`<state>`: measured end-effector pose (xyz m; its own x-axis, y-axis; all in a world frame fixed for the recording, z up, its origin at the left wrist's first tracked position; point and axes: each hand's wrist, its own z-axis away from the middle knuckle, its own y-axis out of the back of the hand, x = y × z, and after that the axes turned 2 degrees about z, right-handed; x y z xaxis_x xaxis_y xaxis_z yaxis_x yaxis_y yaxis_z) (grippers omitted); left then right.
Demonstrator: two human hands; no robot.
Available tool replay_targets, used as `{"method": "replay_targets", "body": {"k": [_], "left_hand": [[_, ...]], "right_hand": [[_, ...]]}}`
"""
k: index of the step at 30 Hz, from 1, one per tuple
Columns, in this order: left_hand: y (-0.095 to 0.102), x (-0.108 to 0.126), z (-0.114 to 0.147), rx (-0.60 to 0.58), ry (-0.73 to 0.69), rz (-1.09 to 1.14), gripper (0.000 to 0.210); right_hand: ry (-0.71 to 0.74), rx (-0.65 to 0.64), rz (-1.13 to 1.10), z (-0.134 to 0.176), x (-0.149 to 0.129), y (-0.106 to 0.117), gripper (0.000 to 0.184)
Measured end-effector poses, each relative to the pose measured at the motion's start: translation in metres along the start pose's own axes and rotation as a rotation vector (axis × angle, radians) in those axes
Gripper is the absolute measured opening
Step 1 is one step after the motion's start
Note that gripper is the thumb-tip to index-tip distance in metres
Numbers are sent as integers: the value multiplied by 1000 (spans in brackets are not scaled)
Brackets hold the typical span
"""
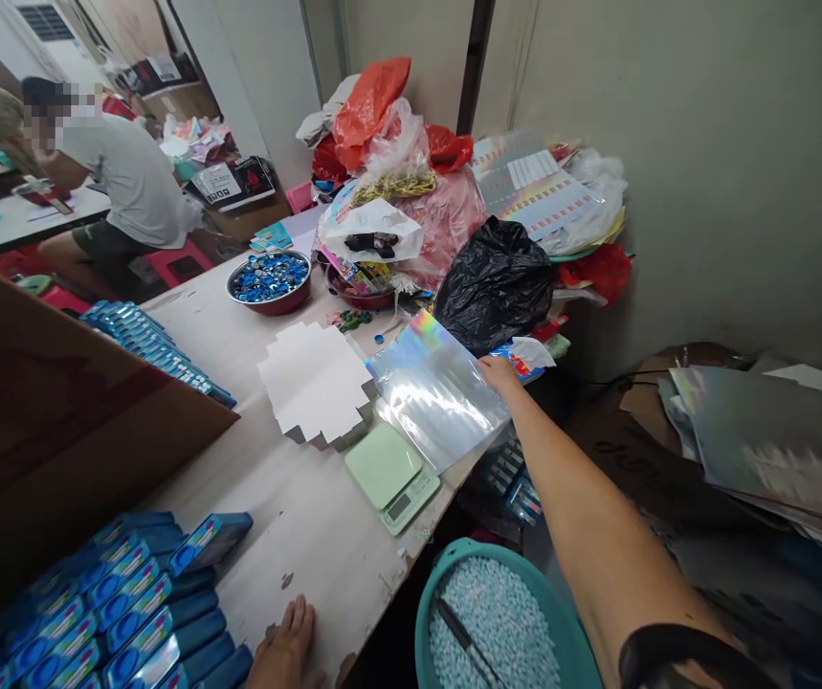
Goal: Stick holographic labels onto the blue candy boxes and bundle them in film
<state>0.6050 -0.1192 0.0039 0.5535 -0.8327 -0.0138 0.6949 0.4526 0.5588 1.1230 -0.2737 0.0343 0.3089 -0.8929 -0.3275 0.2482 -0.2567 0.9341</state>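
Observation:
My right hand [500, 376], arm stretched out, grips the far right edge of a shiny silver holographic sheet [443, 388]. The sheet lies at the table's right edge, beside a pale green kitchen scale [386, 467]. Left of it lies a white card sheet [317, 381] with stepped edges. My left hand [285, 643] rests flat on the table near its front edge, holding nothing. Close to that hand are rows of small blue boxes [130, 612], with one box [210, 543] tilted on top.
A brown carton [80, 402] stands at left. Behind are a bowl of blue caps [269, 279], a black plastic bag [500, 287] and heaped bags. Below the table edge sits a teal basin [425, 612] of pale pellets. A seated person [123, 172] works at back left.

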Motion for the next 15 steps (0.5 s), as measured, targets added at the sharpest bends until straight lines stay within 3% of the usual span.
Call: {"method": "replay_targets", "body": {"k": [4,7,11,15], "left_hand": [[-3,-8,-5,46,-19,59,74],[13,-12,-9,105,-91,206,59],[72,-2,-12,324,-217,548,53],[151,24,-7,440,-409,1147,64]], "right_hand": [[208,210,10,18,-22,37,28],[480,445,-16,35,-43,74,27],[606,603,-122,60,-69,125,28],[571,519,-360,88,-83,160,25]]}}
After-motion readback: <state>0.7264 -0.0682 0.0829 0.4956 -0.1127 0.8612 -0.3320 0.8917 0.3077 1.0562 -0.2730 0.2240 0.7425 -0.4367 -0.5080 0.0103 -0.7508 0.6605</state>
